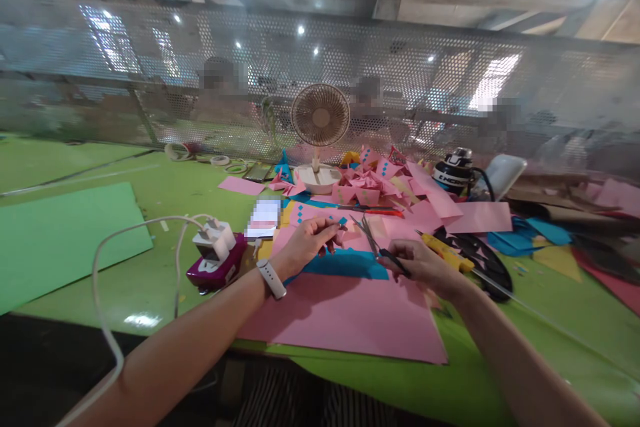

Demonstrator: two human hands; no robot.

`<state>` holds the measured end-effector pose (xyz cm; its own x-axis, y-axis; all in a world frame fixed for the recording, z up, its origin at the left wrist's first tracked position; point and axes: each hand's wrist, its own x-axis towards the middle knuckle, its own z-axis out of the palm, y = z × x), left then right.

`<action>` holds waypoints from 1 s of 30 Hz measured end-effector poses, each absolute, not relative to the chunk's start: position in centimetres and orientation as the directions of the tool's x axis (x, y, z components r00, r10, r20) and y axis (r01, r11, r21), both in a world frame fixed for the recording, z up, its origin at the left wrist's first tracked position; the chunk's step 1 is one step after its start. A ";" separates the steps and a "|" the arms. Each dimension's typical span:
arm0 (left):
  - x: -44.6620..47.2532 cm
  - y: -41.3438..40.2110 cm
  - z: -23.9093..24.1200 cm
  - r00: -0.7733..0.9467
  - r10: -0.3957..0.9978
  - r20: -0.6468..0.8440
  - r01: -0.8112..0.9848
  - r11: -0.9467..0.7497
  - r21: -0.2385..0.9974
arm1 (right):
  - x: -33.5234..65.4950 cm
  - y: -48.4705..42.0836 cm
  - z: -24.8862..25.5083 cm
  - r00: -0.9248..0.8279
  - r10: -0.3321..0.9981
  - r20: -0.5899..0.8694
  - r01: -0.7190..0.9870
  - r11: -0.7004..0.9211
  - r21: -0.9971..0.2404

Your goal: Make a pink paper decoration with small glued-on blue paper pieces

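Observation:
My left hand (311,240), with a white watch on the wrist, pinches a small blue paper scrap (342,221) between thumb and fingers. My right hand (420,265) is closed on the black handles of a pair of scissors (373,240), whose open blades point up and left towards the scrap. Both hands hover over a blue paper sheet (345,263) that lies on a large pink sheet (345,313) on the green table (150,280).
A purple power strip (217,265) with white plugs and cables sits left of my hands. A small fan (320,137) stands behind a heap of pink folded papers (375,183). A yellow cutter (445,250), a green sheet (60,233) and a mesh screen with people behind it are also in view.

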<state>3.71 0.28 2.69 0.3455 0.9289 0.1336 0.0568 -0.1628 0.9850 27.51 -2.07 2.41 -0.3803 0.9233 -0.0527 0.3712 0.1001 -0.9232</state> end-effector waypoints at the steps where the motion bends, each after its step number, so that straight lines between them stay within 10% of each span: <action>1: 3.7 0.2 2.8 0.344 0.929 0.137 0.051 -0.164 0.985 | 27.4 -2.2 2.6 -0.389 0.919 -0.060 0.381 0.101 -0.919; 30: 3.7 0.4 2.2 0.384 0.916 0.120 0.054 -0.152 0.987 | 27.1 -1.8 1.7 -0.430 0.898 -0.092 0.425 0.112 -0.898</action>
